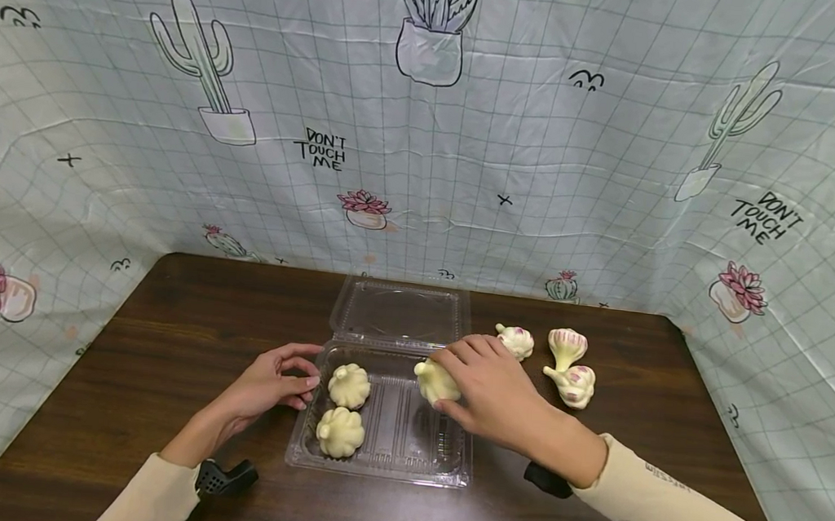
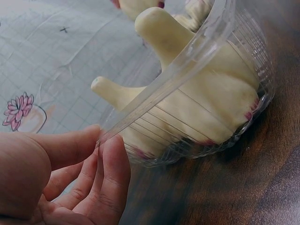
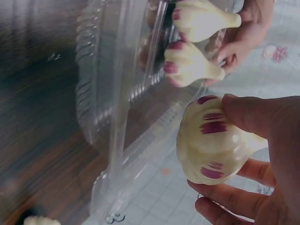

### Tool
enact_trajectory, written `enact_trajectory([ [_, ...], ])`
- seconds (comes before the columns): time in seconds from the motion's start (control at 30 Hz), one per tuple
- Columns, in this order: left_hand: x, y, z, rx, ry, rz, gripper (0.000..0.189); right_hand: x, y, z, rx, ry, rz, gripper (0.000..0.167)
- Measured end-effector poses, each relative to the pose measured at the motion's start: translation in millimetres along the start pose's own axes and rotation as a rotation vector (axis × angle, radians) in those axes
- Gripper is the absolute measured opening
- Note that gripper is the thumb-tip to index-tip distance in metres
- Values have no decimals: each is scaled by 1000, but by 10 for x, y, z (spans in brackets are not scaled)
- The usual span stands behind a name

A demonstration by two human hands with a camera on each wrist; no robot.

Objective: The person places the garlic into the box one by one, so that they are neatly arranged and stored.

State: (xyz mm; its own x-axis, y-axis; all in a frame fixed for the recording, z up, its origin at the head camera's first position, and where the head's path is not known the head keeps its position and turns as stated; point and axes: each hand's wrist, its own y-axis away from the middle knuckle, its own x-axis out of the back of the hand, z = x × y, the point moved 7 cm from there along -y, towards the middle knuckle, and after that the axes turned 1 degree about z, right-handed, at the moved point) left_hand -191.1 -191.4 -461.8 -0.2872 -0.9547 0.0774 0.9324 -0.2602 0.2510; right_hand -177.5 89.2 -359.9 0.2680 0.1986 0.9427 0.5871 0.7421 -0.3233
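A person's right hand (image 1: 490, 387) grips a pale garlic bulb (image 1: 437, 382) between thumb and fingers over the far right part of a clear plastic container (image 1: 404, 427) on a dark wood-grain table (image 1: 130, 360), while the left hand (image 1: 268, 384) pinches the container's left rim between thumb and fingertips. Purple streaks mark the base of the gripped bulb, seen from the right wrist, its stem pointing toward the palm. Inside the container, along its left side, sit two more bulbs, a rear bulb (image 1: 349, 386) and a front bulb (image 1: 341, 433), close together with their stems up. The clear lid (image 1: 402, 312) lies folded back behind the container. To the right of the container, on the table, are three purple-marked bulbs: one (image 1: 517, 344) just beyond the right hand, partly hidden by it, and, farther right, an upper bulb (image 1: 568, 346) and a lower bulb (image 1: 575, 386) close to each other. Cream sleeves (image 1: 685, 506) cover both forearms, with black wrist devices (image 1: 227, 479) below the hands. Behind the table hangs a pale grid-patterned cloth (image 1: 500, 242) printed with potted cacti, succulents and the words "Don't touch me."
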Motion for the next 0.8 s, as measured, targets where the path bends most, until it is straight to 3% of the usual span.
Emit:
enact_trajectory([
  [0.8, -10, 17, 28, 2, -2, 4, 58, -376, -347, -286, 104, 61, -132, 55],
])
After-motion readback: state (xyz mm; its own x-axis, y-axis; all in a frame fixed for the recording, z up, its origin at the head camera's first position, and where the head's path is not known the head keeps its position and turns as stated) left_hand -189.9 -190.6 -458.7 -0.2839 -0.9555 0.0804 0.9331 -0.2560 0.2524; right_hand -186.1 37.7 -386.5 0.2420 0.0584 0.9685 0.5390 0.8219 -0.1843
